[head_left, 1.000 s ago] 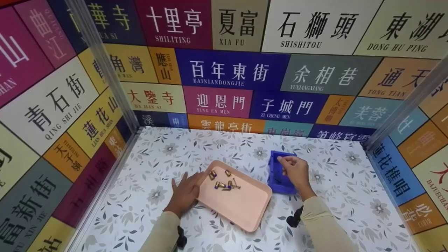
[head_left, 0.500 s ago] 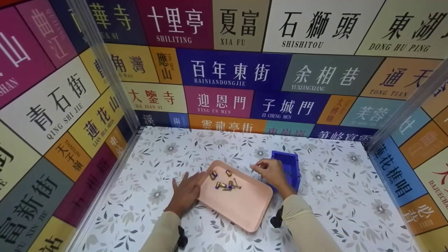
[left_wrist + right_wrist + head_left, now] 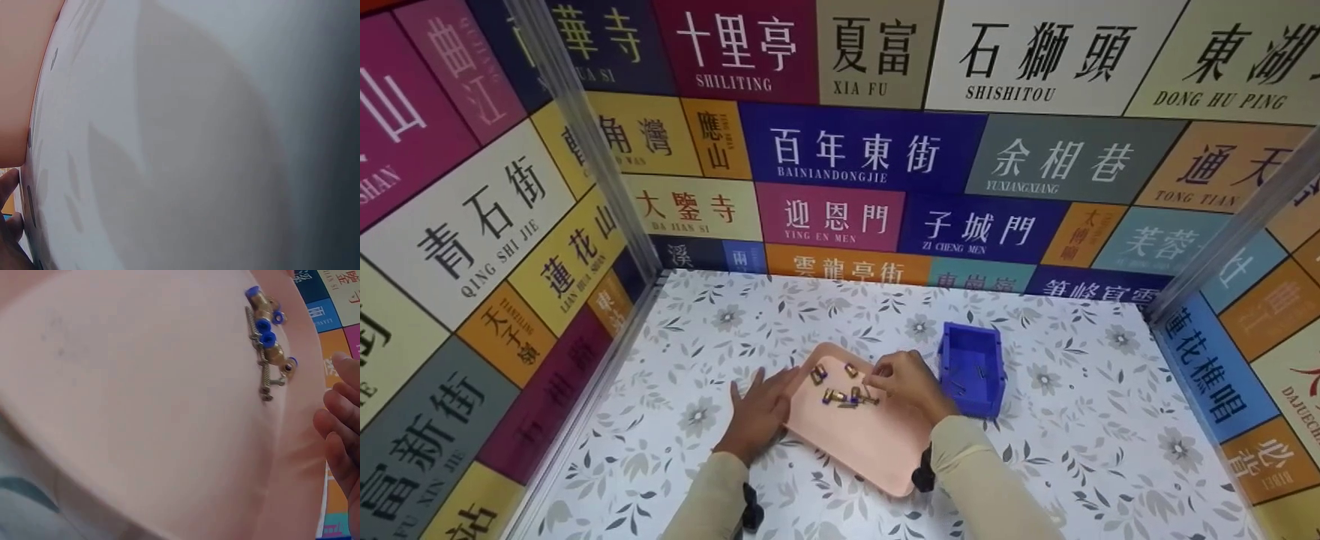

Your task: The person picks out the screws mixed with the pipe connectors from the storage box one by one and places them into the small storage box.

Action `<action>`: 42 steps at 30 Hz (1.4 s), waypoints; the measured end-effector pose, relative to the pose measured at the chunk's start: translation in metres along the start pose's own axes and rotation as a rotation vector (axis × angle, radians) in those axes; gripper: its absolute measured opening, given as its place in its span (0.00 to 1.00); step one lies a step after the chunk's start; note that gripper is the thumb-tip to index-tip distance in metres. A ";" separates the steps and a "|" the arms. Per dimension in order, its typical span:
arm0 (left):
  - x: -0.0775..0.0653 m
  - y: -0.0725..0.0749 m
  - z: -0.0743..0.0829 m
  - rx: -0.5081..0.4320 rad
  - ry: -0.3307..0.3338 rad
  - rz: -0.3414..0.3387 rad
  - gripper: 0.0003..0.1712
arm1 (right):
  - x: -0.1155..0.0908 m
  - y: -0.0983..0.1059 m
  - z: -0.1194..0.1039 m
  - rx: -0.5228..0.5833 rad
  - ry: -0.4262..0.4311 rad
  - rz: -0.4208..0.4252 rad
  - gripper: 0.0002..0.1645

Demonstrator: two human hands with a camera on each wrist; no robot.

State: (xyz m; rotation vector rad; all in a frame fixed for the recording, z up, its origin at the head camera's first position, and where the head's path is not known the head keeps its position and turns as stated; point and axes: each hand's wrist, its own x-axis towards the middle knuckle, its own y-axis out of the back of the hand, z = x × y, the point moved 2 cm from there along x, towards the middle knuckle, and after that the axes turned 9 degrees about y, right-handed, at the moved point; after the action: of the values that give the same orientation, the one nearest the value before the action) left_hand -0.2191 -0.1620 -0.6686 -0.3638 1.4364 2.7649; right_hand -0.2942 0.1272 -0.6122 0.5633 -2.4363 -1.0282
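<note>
A pink tray [image 3: 855,450] lies on the table, holding brass fittings [image 3: 836,395] with blue ends and several screws [image 3: 263,377]. My left hand [image 3: 757,412] rests against the tray's left edge with its fingers spread. Over the tray's right side is my right hand [image 3: 907,382], its fingertips close to the screws. Those fingers [image 3: 332,419] look loosely bent in the right wrist view, and I see nothing between them. Just right of this hand stands a blue bin [image 3: 979,375] with a few thin screws inside. The left wrist view shows mostly tabletop and some tray wall [image 3: 17,84].
The table [image 3: 720,300] has a floral white cover. Walls with coloured sign panels [image 3: 855,142] close it in at the back, left and right. Dark wrist cameras [image 3: 922,469] sit on both wrists.
My right hand has moved left from the blue bin to over the pink tray, which uncovers the bin. The left hand stays at the tray's edge.
</note>
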 end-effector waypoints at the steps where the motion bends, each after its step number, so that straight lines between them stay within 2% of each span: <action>1: 0.000 0.000 0.000 -0.001 0.004 -0.003 0.29 | 0.000 -0.002 0.000 -0.020 -0.002 -0.005 0.09; 14: 0.000 0.000 0.002 -0.013 0.024 -0.016 0.28 | 0.000 -0.022 -0.001 -0.204 0.084 0.024 0.09; 16: 0.000 0.000 0.001 -0.013 0.008 -0.009 0.28 | 0.000 -0.025 -0.002 -0.234 0.094 0.024 0.09; 19: -0.002 0.001 0.000 0.017 -0.052 0.019 0.28 | 0.000 -0.027 -0.003 -0.230 0.093 0.018 0.08; 23: -0.003 0.002 0.000 0.045 -0.089 0.041 0.28 | -0.001 -0.028 -0.003 -0.202 0.076 0.000 0.07; 28: -0.003 0.001 0.001 0.029 -0.044 0.015 0.29 | 0.000 -0.030 -0.002 -0.210 0.042 -0.027 0.08; 34: -0.001 0.002 0.001 0.013 -0.023 0.002 0.29 | 0.002 -0.031 -0.002 -0.176 -0.006 -0.033 0.09; 42: -0.002 0.003 0.002 0.006 -0.010 -0.001 0.29 | 0.002 -0.035 -0.002 -0.233 -0.042 -0.029 0.09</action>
State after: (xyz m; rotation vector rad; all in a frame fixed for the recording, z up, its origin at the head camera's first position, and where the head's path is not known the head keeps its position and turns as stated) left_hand -0.2178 -0.1615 -0.6649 -0.3494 1.4413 2.7573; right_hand -0.2882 0.1022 -0.6368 0.5037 -2.3063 -1.3251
